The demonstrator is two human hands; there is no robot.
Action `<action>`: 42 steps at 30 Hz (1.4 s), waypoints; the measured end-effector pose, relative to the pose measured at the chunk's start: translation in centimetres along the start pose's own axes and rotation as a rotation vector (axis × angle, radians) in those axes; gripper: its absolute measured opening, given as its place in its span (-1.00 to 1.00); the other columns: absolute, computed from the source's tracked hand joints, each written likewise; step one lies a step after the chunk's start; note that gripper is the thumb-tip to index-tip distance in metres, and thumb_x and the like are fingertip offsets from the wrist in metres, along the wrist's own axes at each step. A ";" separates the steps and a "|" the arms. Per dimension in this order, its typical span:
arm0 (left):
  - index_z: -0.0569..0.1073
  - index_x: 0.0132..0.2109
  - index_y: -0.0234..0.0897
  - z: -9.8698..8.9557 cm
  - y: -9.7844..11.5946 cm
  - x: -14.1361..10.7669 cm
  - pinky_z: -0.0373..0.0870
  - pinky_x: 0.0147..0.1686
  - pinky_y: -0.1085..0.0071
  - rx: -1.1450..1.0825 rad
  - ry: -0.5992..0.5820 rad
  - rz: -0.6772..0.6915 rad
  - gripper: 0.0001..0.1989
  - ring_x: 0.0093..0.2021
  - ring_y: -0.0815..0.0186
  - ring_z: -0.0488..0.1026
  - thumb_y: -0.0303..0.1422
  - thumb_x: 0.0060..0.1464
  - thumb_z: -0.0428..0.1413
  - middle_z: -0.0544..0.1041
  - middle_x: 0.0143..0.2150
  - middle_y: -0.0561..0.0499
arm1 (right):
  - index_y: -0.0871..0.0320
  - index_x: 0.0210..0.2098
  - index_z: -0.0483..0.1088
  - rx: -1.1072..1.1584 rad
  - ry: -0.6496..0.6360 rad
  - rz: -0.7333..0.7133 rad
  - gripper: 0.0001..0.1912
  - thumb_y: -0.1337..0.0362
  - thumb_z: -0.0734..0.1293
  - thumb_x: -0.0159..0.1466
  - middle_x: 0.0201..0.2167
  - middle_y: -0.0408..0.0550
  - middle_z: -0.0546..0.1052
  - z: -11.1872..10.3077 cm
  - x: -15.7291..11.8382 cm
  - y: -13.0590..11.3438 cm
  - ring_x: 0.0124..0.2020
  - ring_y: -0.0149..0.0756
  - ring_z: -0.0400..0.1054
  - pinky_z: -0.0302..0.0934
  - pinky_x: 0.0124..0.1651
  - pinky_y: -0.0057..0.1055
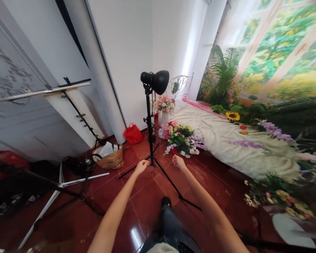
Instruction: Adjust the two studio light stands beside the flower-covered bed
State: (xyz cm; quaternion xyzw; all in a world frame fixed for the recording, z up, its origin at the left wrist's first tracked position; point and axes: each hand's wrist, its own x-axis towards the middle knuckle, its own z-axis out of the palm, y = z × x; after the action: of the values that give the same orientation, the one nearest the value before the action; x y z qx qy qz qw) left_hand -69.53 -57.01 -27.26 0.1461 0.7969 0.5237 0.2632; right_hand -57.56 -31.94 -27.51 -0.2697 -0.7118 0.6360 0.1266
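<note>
A black studio lamp [158,81] tops a black stand [149,121] whose legs spread on the red tiled floor. My left hand [142,166] is beside the lower part of the stand, its fingers curled together; what they hold, if anything, is too small to make out. To the right of the stand, my right hand [178,161] is held above the floor with curled fingers, just in front of a heap of artificial flowers [184,135]. Whether it holds anything cannot be made out either. Neither hand visibly touches the stand's pole.
A red bag [133,134] and a wicker basket [112,158] stand behind on the left. White and black stand legs [85,178] cross the left floor. On the right lies a cream-covered bed [213,135] with flowers; more flowers [287,200] stand at lower right.
</note>
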 end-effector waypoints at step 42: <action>0.55 -0.26 -0.32 -8.8 17.2 33.3 0.37 -0.32 0.43 -0.070 0.301 0.464 -0.57 -0.32 0.25 0.47 -0.08 -0.23 0.23 0.58 -0.34 0.00 | 0.30 0.08 0.15 -1.537 -0.388 -0.630 -0.54 0.26 0.23 0.22 -0.22 0.24 0.49 13.7 39.5 -14.9 -0.18 -0.09 0.42 0.24 -0.20 -0.30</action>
State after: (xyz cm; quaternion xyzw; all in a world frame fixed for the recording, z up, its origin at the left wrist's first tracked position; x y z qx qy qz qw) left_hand -102.60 -39.74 -17.74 0.2361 0.7538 0.6129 0.0196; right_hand -100.55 -22.60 -21.62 0.0436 -0.9966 -0.0538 -0.0445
